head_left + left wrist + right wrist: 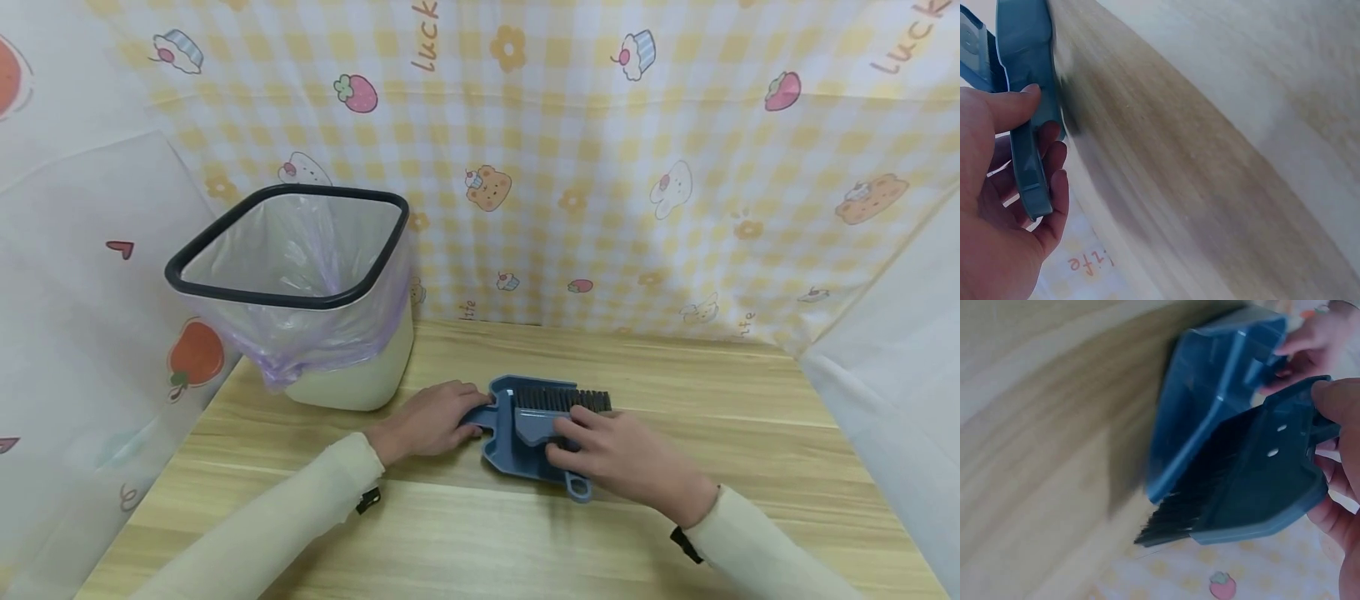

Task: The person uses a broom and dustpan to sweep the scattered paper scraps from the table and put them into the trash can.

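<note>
A blue dustpan [498,458] is at the middle of the wooden table, its handle to the left. My left hand [442,417] grips that handle [1030,169], with the thumb on top and the fingers curled underneath in the left wrist view. Over the pan is a blue hand brush [536,425] with dark bristles [1191,500]. My right hand [622,454] holds the brush by its handle, partly hidden behind the fingers. The handle's looped end [578,487] sticks out below the hand. In the right wrist view the bristles overlap the pan's open side.
A cream trash bin [356,392] with a black rim and a thin purple-tinted liner [330,333] stands at the back left of the table [480,542]. Behind the table hangs a yellow checked curtain [570,167]; white sheets flank both sides.
</note>
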Available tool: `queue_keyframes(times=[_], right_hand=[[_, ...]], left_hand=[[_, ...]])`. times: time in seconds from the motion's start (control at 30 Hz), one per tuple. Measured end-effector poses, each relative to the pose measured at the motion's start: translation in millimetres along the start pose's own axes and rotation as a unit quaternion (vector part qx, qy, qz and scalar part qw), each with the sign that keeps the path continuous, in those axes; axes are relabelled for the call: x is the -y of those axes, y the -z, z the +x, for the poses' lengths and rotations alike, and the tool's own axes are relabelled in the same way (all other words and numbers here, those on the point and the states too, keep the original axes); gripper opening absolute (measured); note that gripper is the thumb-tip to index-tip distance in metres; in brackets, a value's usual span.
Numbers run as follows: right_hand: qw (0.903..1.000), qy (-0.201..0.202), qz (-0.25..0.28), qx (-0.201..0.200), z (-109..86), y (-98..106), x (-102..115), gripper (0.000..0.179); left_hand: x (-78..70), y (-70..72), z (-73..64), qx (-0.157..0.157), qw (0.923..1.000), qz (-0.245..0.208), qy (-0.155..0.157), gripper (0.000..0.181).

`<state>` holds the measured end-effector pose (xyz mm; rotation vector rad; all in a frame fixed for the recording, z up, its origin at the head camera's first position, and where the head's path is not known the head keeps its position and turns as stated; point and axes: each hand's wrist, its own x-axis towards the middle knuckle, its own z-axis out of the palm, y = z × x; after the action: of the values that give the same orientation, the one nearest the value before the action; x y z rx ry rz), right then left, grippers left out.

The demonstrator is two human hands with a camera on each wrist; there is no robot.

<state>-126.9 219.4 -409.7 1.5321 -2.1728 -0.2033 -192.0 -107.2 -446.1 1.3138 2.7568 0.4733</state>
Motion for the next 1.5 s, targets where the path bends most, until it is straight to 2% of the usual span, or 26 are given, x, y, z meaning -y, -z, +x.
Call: queue_keyframes(times=[0.17, 0.27, 0.3, 0.4, 0.43, 0.57, 0.67, 0.87, 1.3, 1.5], right_hand=[[0.9986, 0.008, -0.024, 0.046, 2.9, -12, 4, 0.014], [0.9982, 0.008, -0.029, 0.051, 5.1, -17, 7, 0.033], [0.9984, 0.006, -0.028, 0.049, 5.5, -19, 7, 0.032], [0.9994, -0.007, -0.012, 0.033, 6.8, -24, 10, 0.011], [0.9995, -0.014, -0.001, 0.029, 7.1, -26, 11, 0.011], [0.9980, -0.034, 0.041, 0.034, 7.1, -31, 16, 0.026], [0.9957, -0.040, 0.058, 0.062, 6.3, -33, 19, 0.042], [0.9915, -0.051, 0.074, 0.094, 4.3, -34, 23, 0.048], [0.9892, -0.075, 0.111, 0.059, -3.5, -38, 23, 0.055], [0.9876, -0.074, 0.131, 0.046, -8.7, -35, 22, 0.061]], left_hand=[[-0.3, -0.3, 0.2, 0.001, 1.0000, 0.007, -0.004, 0.040], [-0.2, -0.7, 0.4, 0.001, 0.9999, 0.009, -0.005, 0.040], [-0.4, -0.8, 0.6, 0.001, 0.9999, 0.009, -0.005, 0.040], [-1.3, -0.8, 1.0, 0.003, 1.0000, 0.009, -0.003, 0.039], [-1.4, -0.9, 1.2, 0.003, 0.9999, 0.009, -0.003, 0.039], [-2.1, -0.9, 1.9, 0.001, 0.9999, 0.009, -0.005, 0.039], [-2.7, -0.4, 2.2, -0.002, 0.9999, 0.008, -0.006, 0.039], [-2.8, -0.5, 2.3, 0.000, 1.0000, 0.006, -0.005, 0.038], [-2.5, -0.5, 1.8, -0.001, 1.0000, -0.004, 0.003, 0.041], [-1.9, -0.3, -1.8, 0.000, 0.9999, -0.002, 0.011, 0.046]])
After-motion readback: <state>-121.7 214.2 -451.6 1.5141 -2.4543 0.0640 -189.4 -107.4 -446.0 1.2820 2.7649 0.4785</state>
